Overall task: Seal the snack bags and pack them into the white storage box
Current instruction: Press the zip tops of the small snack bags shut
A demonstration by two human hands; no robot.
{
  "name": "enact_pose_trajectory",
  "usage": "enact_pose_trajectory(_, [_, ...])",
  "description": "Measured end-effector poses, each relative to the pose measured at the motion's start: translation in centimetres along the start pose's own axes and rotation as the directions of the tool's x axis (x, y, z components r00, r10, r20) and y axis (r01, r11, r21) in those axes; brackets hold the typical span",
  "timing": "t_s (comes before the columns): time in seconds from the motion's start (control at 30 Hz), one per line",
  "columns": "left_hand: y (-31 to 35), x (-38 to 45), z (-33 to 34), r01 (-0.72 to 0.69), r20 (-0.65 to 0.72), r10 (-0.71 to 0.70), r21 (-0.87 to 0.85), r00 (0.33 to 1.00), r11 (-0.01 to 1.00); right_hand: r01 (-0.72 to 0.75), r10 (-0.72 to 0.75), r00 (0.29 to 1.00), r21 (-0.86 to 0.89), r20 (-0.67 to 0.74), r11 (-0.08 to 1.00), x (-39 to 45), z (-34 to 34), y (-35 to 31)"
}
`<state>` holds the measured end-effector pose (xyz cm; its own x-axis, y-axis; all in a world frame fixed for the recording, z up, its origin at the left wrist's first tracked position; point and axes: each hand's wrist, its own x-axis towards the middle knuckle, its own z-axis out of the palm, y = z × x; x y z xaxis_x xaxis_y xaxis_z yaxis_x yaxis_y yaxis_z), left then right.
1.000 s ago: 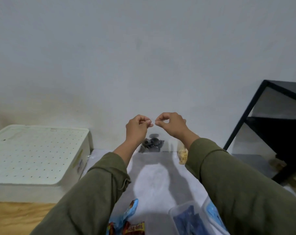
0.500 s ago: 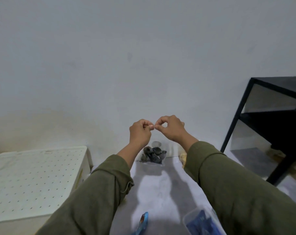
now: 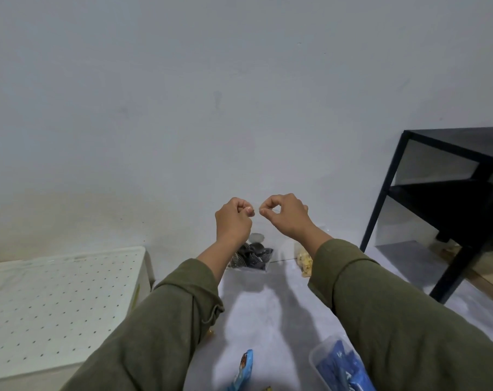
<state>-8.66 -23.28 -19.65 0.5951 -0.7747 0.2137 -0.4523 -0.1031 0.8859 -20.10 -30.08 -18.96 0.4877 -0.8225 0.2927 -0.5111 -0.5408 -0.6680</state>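
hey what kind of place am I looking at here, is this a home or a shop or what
Probably a room in a home, with the person working low, seemingly at floor level. A plain white wall rises close behind, a black metal shelf stands on the right, and a white storage box sits on the left.

Matt perforated white plastic box lid (image 3: 56, 306); clear glossy plastic bag (image 3: 256, 249); matt black metal shelf (image 3: 448, 193).

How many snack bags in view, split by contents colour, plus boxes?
Clear bag of dark snacks, pinched at its top by left hand and right hand: 1
Clear bag of yellow snacks: 1
Clear bag of blue packets: 1
Loose blue wrapper: 1
White storage box, lid on: 1
Total: 5
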Motion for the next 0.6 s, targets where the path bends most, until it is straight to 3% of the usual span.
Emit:
enact_pose_trajectory(0.3, [0.29, -0.27, -0.77, -0.133, 0.12, 0.116, 0.139, 0.986, 0.981, 0.033, -0.033, 0.999, -0.079, 0.002, 0.996, -0.31, -0.03, -0.27])
enact_pose_trajectory(0.6, [0.67, -0.34, -0.32, -0.093, 0.081, 0.084, 0.114, 0.993, 0.989, 0.05, -0.051, 0.999, -0.097, -0.013, 0.994, -0.21, -0.88, 0.34])
